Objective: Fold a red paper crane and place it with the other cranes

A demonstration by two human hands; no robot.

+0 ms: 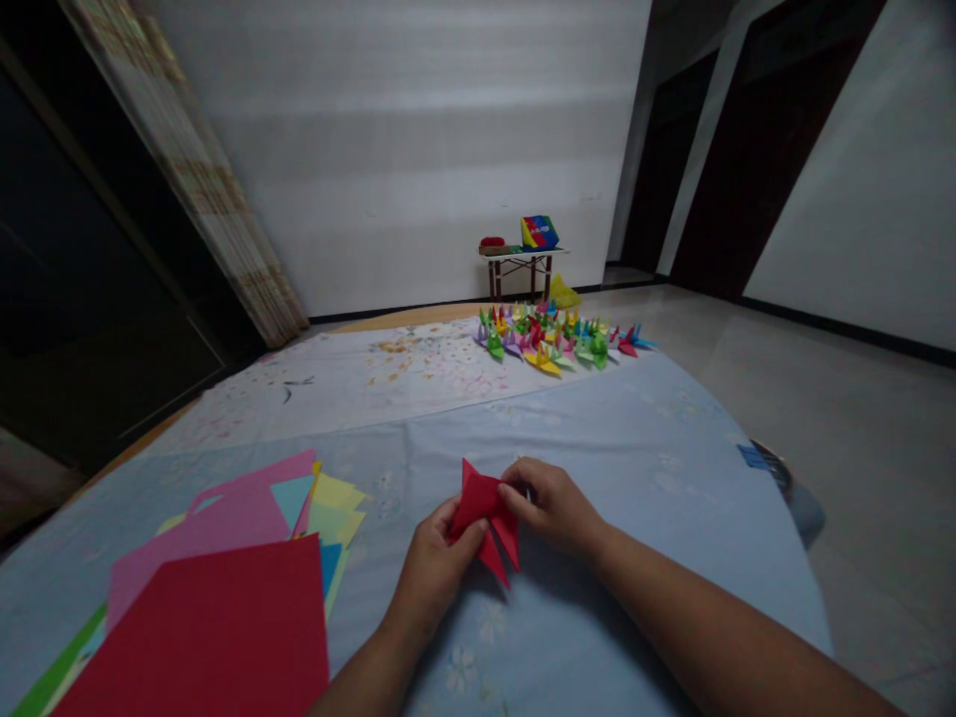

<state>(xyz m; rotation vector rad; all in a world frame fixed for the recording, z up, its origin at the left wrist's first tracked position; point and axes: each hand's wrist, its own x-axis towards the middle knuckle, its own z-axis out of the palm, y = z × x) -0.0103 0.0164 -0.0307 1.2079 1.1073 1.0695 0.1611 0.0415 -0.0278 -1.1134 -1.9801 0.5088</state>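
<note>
A piece of folded red paper is held just above the blue cloth, one point up and two narrow points hanging toward me. My left hand grips its left side, the thumb lying across the front. At the upper right edge, my right hand pinches the paper between thumb and fingers. The fingertips behind the paper are hidden. To the left lies a loose stack of coloured sheets, with a large red sheet on top and a pink sheet under it.
Several colourful folded paper cranes stand together at the table's far right. The round table carries a pale blue floral cloth and a white one. Beyond it, a small stand bears a bright multicoloured box.
</note>
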